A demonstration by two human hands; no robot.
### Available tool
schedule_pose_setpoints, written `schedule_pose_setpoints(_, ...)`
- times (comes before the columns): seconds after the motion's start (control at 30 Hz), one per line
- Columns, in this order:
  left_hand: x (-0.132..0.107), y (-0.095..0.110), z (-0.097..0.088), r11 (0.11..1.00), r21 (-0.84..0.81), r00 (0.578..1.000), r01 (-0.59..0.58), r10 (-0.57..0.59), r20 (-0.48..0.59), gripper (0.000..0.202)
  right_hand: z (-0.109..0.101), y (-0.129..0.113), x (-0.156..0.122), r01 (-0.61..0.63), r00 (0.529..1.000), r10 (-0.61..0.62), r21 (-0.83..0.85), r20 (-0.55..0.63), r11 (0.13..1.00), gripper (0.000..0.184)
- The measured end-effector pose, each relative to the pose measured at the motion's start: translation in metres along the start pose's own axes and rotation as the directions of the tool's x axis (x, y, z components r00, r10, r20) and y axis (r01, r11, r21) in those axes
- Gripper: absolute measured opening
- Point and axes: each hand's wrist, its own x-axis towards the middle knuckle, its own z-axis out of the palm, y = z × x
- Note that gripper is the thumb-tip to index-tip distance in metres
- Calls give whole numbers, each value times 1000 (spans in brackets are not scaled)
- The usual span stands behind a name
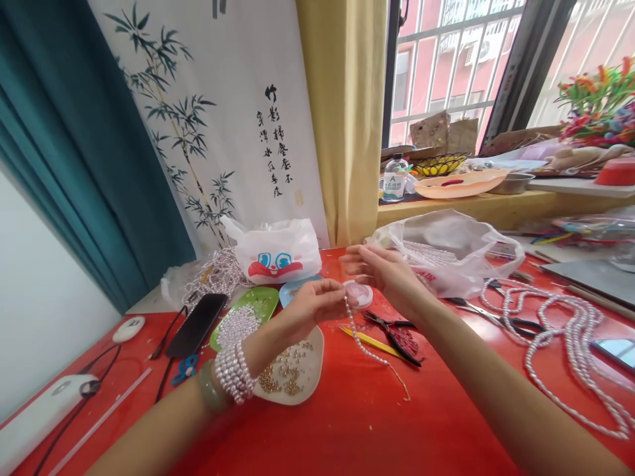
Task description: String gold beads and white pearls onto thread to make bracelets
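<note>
OK, I've got the bead strand (366, 352) pinched by its upper end in my L hand (316, 301), its thin gold-ish tail over the red table (347, 433). My R hand (381, 271) is raised nearby, fingers loosely extended; can't tell if it grips a fine thread. Pliers (393, 337) lie just R of the strand, a tray w/ gold beads (317, 350) L. Plastic bag (459, 281) beyond: red print, illegible. Bottle (395, 165) on sill: label w/ big "A". Wall scroll (243, 59): Chinese brushwork, top chars. 竹影.

The left arm (163, 426) wears a smooth grey-green bangle (211, 388) and stacked rows of shiny pale-pink beads (235, 371); the right arm (476, 350) is sleeveless.
</note>
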Motion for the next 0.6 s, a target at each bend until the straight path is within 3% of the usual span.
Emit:
schedule_pose_setpoints(0.1, -2, 12, -1, 996, -55, 997, -65, 63, -50, 13, 7, 16, 1, -132, 975, 132, -12, 179, 991, 32)
schedule_pose_setpoints(0.27, -11, 33, -14, 973, -128, 978, -192, 180, -103, 9, 23, 32, -5, -229, 877, 236, -67, 420, 971, 39)
schedule_pose_setpoints(0.43, -24, 42, -43, 952, -132, 937, -275, 235, -257, 7, 27, 38, -9, -185, 859, 265, -216, 439, 959, 29)
schedule_pose_setpoints(0.6, -45, 27, -71, 938, 22, 820, -346, 313, -479, 8, 28, 43, -11, -97, 855, 315, -470, 412, 877, 29)
